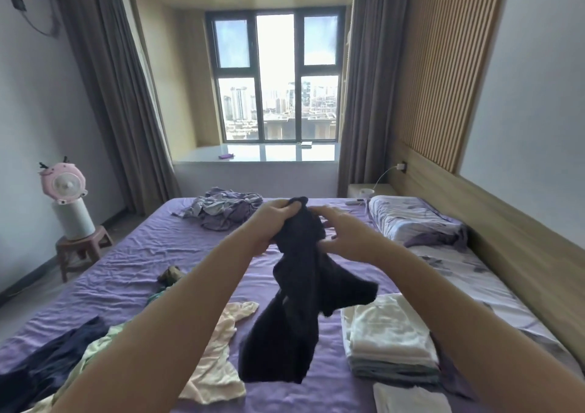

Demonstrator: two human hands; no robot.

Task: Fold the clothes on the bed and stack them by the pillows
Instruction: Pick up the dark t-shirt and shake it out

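While two hands hold one dark garment (bunched), one folded stack lies alongside.

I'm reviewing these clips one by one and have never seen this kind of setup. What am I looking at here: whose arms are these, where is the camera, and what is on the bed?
There is no machine: a person wears one wide-angle camera on the head, so the two bare arms reach into the picture from below. The left hand and right hand together hold up a dark garment, which hangs crumpled above the purple bed sheet. On the right lies a stack of folded clothes, near a patterned pillow. Unfolded pieces remain: a cream garment, a navy garment at lower left, and a lilac heap farther off.
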